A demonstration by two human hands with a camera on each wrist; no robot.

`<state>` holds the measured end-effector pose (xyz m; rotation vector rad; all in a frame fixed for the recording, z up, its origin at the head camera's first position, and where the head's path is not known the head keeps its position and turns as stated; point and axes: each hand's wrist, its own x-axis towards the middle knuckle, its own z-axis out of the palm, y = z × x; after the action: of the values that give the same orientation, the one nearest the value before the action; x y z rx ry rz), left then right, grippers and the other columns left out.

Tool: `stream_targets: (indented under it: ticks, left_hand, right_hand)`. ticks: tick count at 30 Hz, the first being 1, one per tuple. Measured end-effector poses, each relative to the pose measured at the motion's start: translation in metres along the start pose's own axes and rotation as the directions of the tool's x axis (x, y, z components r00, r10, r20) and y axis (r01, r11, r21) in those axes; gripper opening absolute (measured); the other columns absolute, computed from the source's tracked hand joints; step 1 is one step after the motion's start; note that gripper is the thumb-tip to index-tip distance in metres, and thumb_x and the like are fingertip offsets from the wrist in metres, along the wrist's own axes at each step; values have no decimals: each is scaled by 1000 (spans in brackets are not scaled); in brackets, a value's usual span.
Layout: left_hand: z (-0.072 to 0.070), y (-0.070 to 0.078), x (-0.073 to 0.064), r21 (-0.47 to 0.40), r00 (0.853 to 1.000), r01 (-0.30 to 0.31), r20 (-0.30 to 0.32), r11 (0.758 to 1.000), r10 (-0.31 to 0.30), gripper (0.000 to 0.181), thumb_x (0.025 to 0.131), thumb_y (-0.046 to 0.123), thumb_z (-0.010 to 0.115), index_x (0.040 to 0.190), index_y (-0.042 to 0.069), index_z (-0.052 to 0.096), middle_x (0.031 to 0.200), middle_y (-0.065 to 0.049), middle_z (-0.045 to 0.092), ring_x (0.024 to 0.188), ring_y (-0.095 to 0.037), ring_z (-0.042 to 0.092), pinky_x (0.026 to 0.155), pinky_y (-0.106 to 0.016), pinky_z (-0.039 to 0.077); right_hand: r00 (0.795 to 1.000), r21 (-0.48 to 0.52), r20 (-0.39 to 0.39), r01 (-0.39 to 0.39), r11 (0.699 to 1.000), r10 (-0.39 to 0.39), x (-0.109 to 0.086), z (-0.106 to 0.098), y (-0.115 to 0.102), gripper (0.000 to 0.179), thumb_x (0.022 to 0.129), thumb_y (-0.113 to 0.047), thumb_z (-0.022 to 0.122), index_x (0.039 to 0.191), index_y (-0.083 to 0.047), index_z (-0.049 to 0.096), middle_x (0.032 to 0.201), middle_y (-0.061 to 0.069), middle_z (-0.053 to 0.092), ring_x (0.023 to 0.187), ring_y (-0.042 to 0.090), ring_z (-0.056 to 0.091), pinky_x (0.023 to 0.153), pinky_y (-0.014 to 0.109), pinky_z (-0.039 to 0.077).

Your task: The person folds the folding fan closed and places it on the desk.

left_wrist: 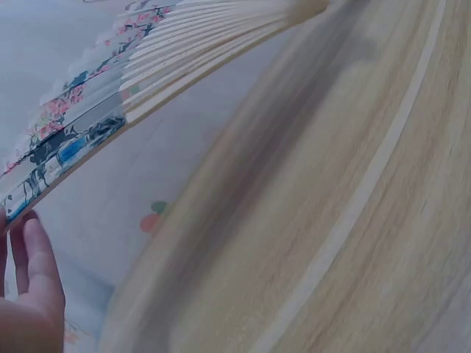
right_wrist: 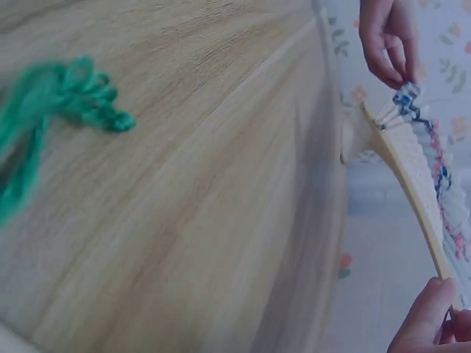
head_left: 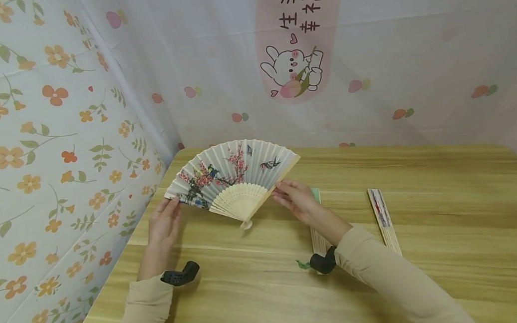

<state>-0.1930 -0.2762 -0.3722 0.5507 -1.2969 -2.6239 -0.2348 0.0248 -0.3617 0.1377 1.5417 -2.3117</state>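
A folding fan (head_left: 236, 170) is spread wide above the table, its pale pleated leaf printed with pink blossoms and birds, its bare ribs meeting at the bottom. My left hand (head_left: 163, 222) pinches the leaf's left corner between thumb and fingers; the left wrist view shows the fan (left_wrist: 81, 140) held there at its tip. On the other side, my right hand (head_left: 298, 198) grips the right outer guard stick. In the right wrist view the thumb of the right hand (right_wrist: 430, 323) lies against that stick. The fan's lower end hangs free between both hands.
A folded fan with a green end (head_left: 318, 227) lies partly under my right forearm, its green tassel (head_left: 302, 264) beside it. Another folded fan (head_left: 383, 218) lies farther right. The wooden table (head_left: 460, 207) meets a floral curtain (head_left: 59, 145) at the left and a printed one behind.
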Motion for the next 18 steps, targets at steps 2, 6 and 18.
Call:
stream_targets:
  ticks: [2, 6, 18]
  left_hand:
    - [1, -1, -2, -28, 1000, -6, 9, 1000, 6, 13, 88, 2, 51, 99, 8, 53, 90, -1, 55, 76, -9, 57, 83, -18, 44]
    - [7, -3, -8, -16, 998, -46, 33, 999, 47, 9, 89, 5, 49, 98, 8, 51, 89, -2, 55, 72, -11, 60, 75, -19, 48]
    - [39, -18, -23, 51, 986, -135, 105, 990, 129, 14, 90, 6, 49, 104, 10, 49, 88, -3, 59, 68, -11, 62, 73, -21, 50]
  right_hand:
    - [1000, 19, 10, 17, 1000, -18, -4, -3, -4, 5, 91, -4, 48, 92, 0, 49, 85, 7, 56, 78, 15, 58, 76, 19, 48]
    - [998, 43, 21, 51, 998, -52, -12, -11, -11, 4, 91, -4, 47, 91, -1, 47, 87, 6, 54, 79, 13, 58, 77, 19, 48]
    - [990, 78, -23, 142, 987, -141, -33, -31, -23, 2, 90, -5, 49, 91, -2, 48, 85, 4, 54, 78, 10, 58, 78, 19, 47]
